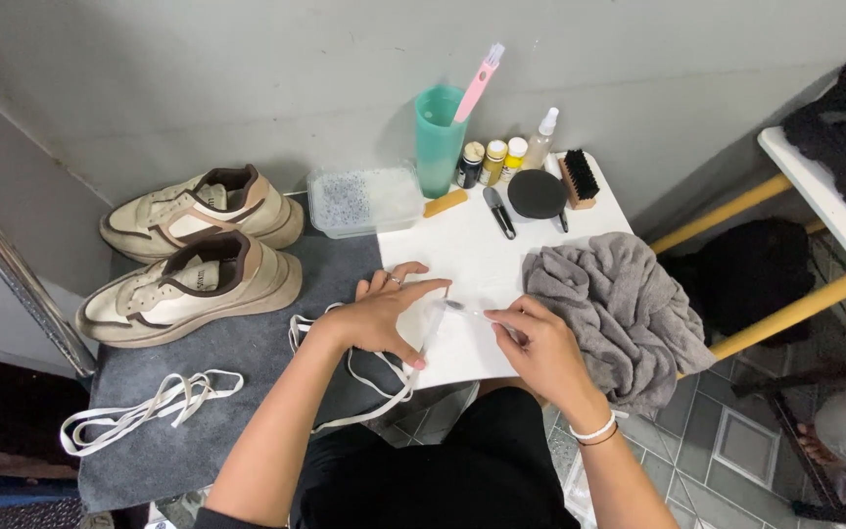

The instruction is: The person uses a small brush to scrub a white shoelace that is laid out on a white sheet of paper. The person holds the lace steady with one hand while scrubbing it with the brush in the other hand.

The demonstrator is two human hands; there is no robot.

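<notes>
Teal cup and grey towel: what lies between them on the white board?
In the head view, between the teal cup and the grey towel lie a small black tool and a round black pad.

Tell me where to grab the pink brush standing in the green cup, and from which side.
Take the pink brush by its upper handle, just under the bristle head, coming from above. Only that part shows above the green cup; it leans right, toward the small bottles, so lifting along the lean would probably keep the cup steady.
</notes>
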